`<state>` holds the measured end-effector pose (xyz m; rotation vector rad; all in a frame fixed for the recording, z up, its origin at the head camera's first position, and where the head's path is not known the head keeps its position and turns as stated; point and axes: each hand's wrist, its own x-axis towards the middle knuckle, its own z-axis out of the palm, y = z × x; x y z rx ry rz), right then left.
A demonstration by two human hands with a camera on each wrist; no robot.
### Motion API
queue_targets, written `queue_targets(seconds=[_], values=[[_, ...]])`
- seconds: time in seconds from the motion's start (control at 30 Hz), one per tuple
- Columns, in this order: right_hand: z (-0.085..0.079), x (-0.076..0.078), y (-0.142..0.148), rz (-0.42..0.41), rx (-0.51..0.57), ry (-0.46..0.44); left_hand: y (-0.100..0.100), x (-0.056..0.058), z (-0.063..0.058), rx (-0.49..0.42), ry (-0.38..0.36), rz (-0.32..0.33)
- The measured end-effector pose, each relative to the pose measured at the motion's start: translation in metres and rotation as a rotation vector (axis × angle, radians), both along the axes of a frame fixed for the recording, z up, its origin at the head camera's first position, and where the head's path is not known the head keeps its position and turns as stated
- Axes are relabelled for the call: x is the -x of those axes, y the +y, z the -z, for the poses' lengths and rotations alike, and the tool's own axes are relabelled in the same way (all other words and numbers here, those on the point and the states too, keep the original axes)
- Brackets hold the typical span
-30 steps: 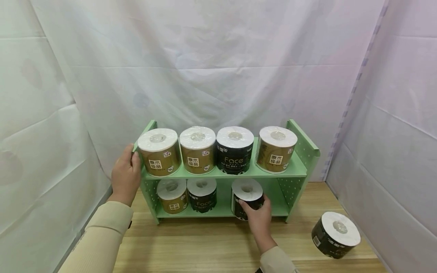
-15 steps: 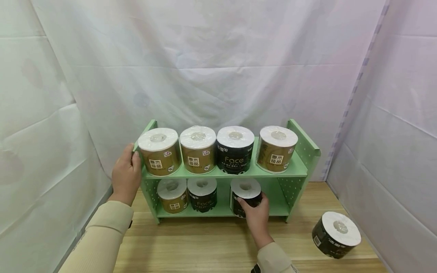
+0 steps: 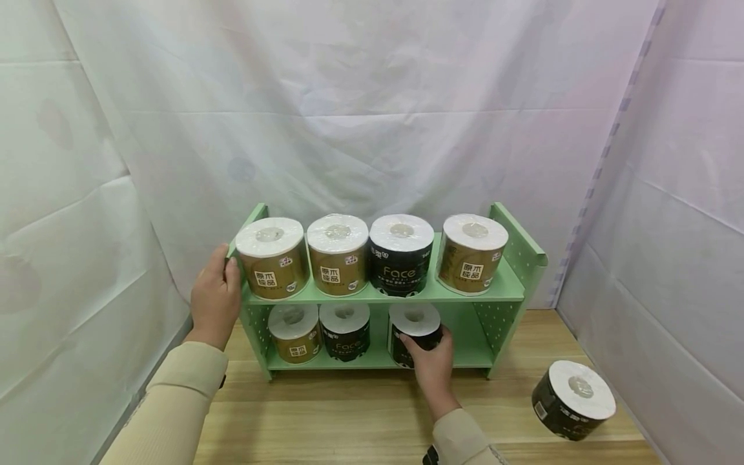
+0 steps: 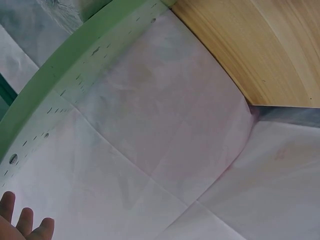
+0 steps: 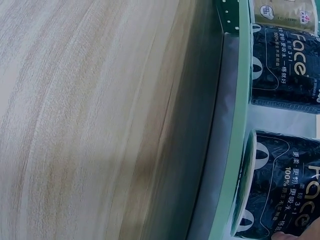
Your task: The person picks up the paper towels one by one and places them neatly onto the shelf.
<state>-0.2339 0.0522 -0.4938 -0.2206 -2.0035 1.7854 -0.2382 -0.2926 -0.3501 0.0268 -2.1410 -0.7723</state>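
Note:
In the head view, my right hand (image 3: 432,365) grips a black-wrapped toilet roll (image 3: 414,320) from its front right side, on the lower shelf. The right wrist view shows that black toilet roll (image 5: 280,187) with a fingertip at its edge. My left hand (image 3: 216,300) rests at the left side panel of the green two-tier shelf (image 3: 378,299). Three of its fingers (image 4: 26,220) appear fairly straight beside the panel in the left wrist view. To the left on the lower shelf stand a gold toilet roll (image 3: 294,336) and a black one (image 3: 345,332).
Along the upper shelf stand gold toilet rolls (image 3: 273,261) and a black toilet roll (image 3: 401,258). Another black toilet roll (image 3: 572,403) sits on the wooden table (image 3: 325,413) at the right. White cloth (image 3: 372,116) surrounds the table behind and at both sides.
My right hand has moved the black toilet roll slightly left and further back on the lower shelf. The left hand keeps its place.

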Motion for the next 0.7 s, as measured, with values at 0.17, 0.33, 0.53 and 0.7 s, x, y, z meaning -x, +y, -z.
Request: queue_targets(seconds=[0.17, 0.33, 0.53, 0.7], values=[[0.0, 0.001, -0.004, 0.029, -0.031, -0.024, 0.0, 0.0, 0.0, 0.002, -0.008, 0.002], [-0.001, 0.001, -0.006, 0.025, -0.055, -0.024, 0.0, 0.0, 0.0, -0.001, -0.012, 0.008], [-0.002, 0.001, -0.01, 0.018, -0.059, -0.016, 0.0, 0.0, 0.0, -0.003, -0.013, 0.008], [-0.003, 0.003, -0.015, 0.044, -0.068, -0.018, -0.001, 0.001, 0.0, 0.001, -0.01, 0.006]])
